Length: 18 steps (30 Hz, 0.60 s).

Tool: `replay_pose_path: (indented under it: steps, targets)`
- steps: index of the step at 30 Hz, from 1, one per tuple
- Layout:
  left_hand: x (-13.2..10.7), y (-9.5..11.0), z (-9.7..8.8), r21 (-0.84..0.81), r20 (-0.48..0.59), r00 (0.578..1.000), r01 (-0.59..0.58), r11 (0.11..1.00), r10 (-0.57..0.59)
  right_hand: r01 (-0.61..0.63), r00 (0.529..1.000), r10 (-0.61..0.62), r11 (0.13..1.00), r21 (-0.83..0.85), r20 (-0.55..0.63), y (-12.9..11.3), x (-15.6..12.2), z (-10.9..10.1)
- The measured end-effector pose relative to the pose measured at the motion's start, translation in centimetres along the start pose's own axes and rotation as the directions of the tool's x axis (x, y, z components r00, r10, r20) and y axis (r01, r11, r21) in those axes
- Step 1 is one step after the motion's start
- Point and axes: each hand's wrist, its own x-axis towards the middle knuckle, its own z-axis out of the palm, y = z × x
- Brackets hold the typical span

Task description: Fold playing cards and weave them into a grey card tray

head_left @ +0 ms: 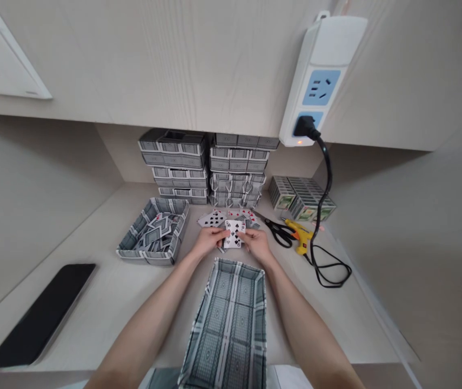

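My left hand [209, 239] and my right hand [256, 243] together pinch a playing card [234, 233], a six of spades, face up above the desk. Each hand grips one side edge of it. Just beyond lie several loose face-up cards [218, 218]. Directly below my wrists, nearest me, sits an open tray folded from card backs [231, 324], with nothing visible inside.
A second card tray [133, 246] holding folded pieces sits to the left. Stacks of finished trays [206, 167] stand at the back wall, card boxes [301, 199] at right. Scissors [279, 232], a yellow glue gun [300, 236] with black cord, and a phone [44, 313] lie on the desk [105, 302].
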Motion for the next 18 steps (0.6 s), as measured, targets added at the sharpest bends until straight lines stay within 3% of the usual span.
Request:
replay_pose_path:
  steps: [3,11,15,18]
  targets:
    - [0.1,-0.2,0.3,0.024,-0.060,0.998,-0.002,1.000,0.004,-0.037,0.999,0.037,0.999,0.015,-0.008,0.1,0.1,-0.1]
    - [0.3,-0.9,0.5,0.100,-0.077,0.996,-0.027,0.995,0.035,-0.116,0.993,0.117,0.986,0.118,-0.006,-0.9,0.1,-0.1]
    - [0.4,-1.5,0.8,0.220,-0.126,0.980,-0.125,0.968,0.155,-0.120,0.993,0.119,0.985,0.126,0.015,-1.4,-0.1,0.0]
    - [0.2,-1.7,1.4,0.343,-0.203,0.938,-0.200,0.918,0.281,-0.119,0.992,0.114,0.984,0.129,0.047,-1.7,-0.3,0.1]
